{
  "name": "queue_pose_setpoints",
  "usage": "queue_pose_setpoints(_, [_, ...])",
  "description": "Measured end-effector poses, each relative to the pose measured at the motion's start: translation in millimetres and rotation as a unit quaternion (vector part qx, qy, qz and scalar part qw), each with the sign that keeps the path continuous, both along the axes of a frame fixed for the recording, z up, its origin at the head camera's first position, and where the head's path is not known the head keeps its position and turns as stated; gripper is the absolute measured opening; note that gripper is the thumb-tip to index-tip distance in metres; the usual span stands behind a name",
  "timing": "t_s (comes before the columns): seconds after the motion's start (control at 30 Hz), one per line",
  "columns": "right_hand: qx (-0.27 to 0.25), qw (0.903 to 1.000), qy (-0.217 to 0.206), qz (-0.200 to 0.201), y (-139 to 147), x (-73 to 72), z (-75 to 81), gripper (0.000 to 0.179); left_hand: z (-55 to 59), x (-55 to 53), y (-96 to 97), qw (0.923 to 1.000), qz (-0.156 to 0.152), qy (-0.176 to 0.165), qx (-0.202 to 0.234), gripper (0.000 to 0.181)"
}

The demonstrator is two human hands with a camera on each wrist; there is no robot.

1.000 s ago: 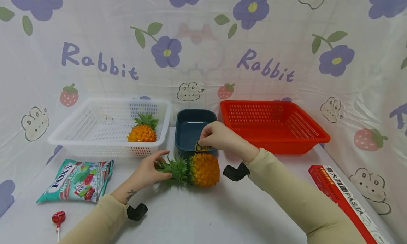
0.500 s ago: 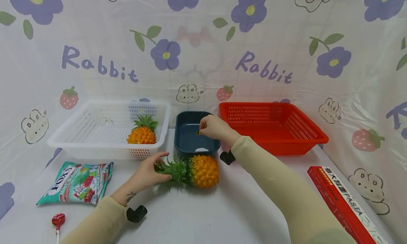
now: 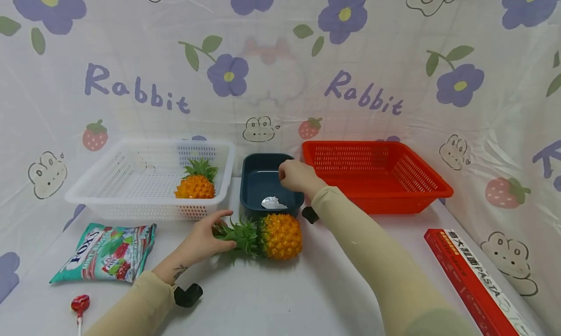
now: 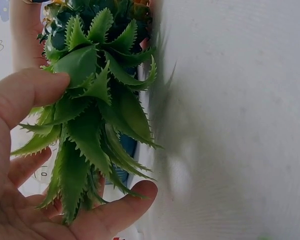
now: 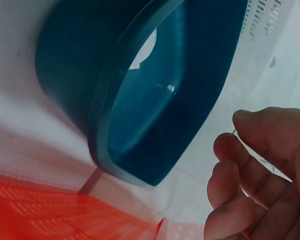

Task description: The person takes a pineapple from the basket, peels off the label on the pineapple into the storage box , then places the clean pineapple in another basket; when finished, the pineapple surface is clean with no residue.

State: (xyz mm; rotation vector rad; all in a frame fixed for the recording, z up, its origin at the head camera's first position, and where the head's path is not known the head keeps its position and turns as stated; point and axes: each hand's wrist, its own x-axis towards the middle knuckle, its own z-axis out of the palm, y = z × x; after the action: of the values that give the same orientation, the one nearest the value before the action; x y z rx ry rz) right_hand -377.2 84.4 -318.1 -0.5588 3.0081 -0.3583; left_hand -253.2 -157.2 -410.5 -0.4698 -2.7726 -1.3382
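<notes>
A toy-like pineapple [image 3: 282, 237] lies on its side on the white table, its green crown [image 4: 85, 115] pointing left. My left hand [image 3: 202, 239] grips that crown, thumb laid on a leaf and fingers curved around the other side. Over the right part of a dark blue tub [image 3: 256, 182] hovers my right hand [image 3: 299, 177]. In the right wrist view, the right hand's [image 5: 265, 172] fingers are loosely curled, with a small gap between thumb and index finger and no object seen in it. Inside the tub, near its front wall, is a shiny whitish flat piece [image 3: 272, 202].
To the left stands a white basket [image 3: 94, 198] with another pineapple [image 3: 195, 186] in it. A red basket [image 3: 381, 195] is right of the tub. A green FOX'S candy bag [image 3: 105, 252] and a lollipop [image 3: 80, 304] lie left; a red pasta box [image 3: 473, 277] lies right.
My right hand moved up and back from the tub's front over its inside. The small yellowish-dark piece at its fingers is gone, and a whitish piece shows in the tub. The left hand stayed put.
</notes>
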Motion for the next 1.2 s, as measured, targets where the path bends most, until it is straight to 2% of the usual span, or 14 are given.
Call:
queue_pose_setpoints(0.2, [-0.027, 0.9992, 0.010, -0.027, 11, -2.7, 4.0, 0.013, -0.3, -0.7, -0.1, 1.0000, 0.000, 0.000, 0.001, 0.070])
queue_pose_setpoints(0.3, [-0.065, 0.9968, 0.012, -0.044, 18, -1.5, 9.7, 0.019, 0.2, -0.5, -0.1, 1.0000, 0.001, -0.003, 0.001, 0.070])
queue_pose_setpoints(0.37, [-0.111, 0.9921, 0.007, -0.059, 25, -0.4, 13.6, 0.021, 0.5, -0.4, 0.0, 1.0000, 0.001, -0.003, 0.001, 0.070])
queue_pose_setpoints(0.5, [-0.209, 0.9736, -0.001, -0.090, 40, 3.2, 21.7, 0.026, 0.7, -0.2, 0.6, 1.0000, 0.003, -0.005, 0.000, 0.070])
queue_pose_setpoints(0.6, [-0.280, 0.9517, -0.025, -0.123, 53, 8.6, 28.8, 0.033, 0.5, 0.0, 0.8, 1.0000, 0.004, -0.006, 0.002, 0.070])
queue_pose_setpoints(0.67, [-0.325, 0.9331, -0.047, -0.146, 61, 13.8, 33.6, 0.038, 0.2, -0.2, 0.5, 1.0000, 0.003, -0.006, 0.003, 0.070])
queue_pose_setpoints(0.8, [-0.419, 0.8845, -0.070, -0.193, 79, 27.3, 40.9, 0.046, -0.6, -0.6, 0.1, 1.0000, 0.002, -0.004, 0.003, 0.071])
queue_pose_setpoints(0.9, [-0.490, 0.8414, -0.069, -0.217, 92, 39.7, 42.4, 0.050, -0.8, -0.9, -0.5, 1.0000, 0.002, -0.001, 0.000, 0.071])
queue_pose_setpoints(0.93, [-0.517, 0.8230, -0.068, -0.225, 96, 43.8, 42.2, 0.052, -0.9, -0.9, -0.4, 1.0000, 0.002, 0.001, -0.002, 0.071])
queue_pose_setpoints(1.0, [-0.572, 0.7818, -0.060, -0.240, 104, 52.4, 40.7, 0.053, -0.8, -0.8, -0.3, 1.0000, 0.003, 0.001, -0.005, 0.071])
queue_pose_setpoints(1.07, [-0.623, 0.7352, -0.047, -0.263, 113, 60.1, 37.9, 0.055, -0.8, -0.3, 0.2, 1.0000, 0.003, 0.001, -0.008, 0.071])
queue_pose_setpoints(1.17, [-0.689, 0.6537, -0.013, -0.312, 127, 69.8, 31.7, 0.050, -0.6, 0.5, 0.6, 0.9999, 0.003, 0.002, -0.011, 0.071])
queue_pose_setpoints(1.2, [-0.709, 0.6224, -0.002, -0.331, 132, 72.0, 28.8, 0.048, -0.4, 0.7, 0.5, 0.9999, 0.003, 0.003, -0.012, 0.071])
